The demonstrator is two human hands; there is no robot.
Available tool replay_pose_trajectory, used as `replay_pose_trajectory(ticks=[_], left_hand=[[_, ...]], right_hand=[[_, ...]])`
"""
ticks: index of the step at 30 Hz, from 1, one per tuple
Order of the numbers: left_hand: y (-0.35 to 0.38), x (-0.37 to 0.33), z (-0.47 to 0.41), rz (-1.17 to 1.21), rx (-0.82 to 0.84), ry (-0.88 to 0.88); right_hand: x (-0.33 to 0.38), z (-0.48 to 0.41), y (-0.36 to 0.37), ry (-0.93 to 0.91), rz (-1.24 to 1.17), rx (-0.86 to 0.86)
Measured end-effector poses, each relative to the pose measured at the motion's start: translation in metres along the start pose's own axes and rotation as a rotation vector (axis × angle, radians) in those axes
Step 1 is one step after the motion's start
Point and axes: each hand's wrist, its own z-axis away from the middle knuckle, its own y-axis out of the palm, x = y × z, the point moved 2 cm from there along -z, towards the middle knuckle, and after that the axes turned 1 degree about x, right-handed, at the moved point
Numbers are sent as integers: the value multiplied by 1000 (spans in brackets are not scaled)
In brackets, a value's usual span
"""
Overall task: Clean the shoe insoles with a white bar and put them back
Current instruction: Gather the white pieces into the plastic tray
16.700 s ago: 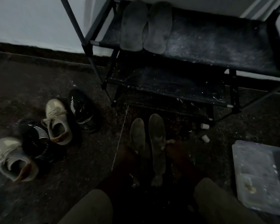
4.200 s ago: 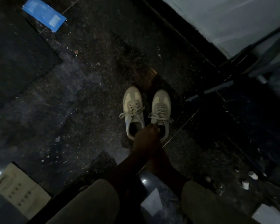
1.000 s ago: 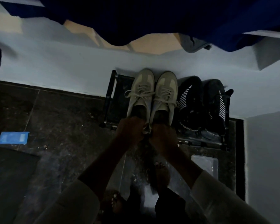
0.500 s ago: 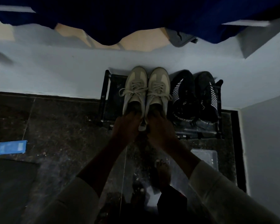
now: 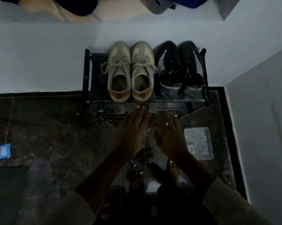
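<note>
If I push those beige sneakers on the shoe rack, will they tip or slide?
Probably slide, not tip: the beige sneakers sit flat and low on the rack. Their heels lie at the front edge, so a pull may drop them. The loose laces might snag.

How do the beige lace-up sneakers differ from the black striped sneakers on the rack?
The beige lace-up sneakers are pale, with open collars showing their insoles; the black striped sneakers are dark, with white stripes and lettered heels. Both stand toes to the wall on the black metal rack.
</note>
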Motion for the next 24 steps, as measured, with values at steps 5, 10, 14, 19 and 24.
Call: replay_pose_trajectory(ticks=[5, 10, 14, 19, 24], left_hand=[[56, -34, 6, 92, 70, 37], [124, -51, -3, 114, 161, 36], [250, -62, -21, 80, 135, 42], [396, -63, -54, 100, 176, -17], [508, -45, -86, 90, 284, 60]], right_hand=[[-43, 36, 20, 25, -63, -33], [-106, 56, 66, 98, -85, 60], [-188, 71, 152, -27, -26, -40], [-275, 80, 257, -103, 28, -32], [-354, 75, 363, -47, 10, 148]])
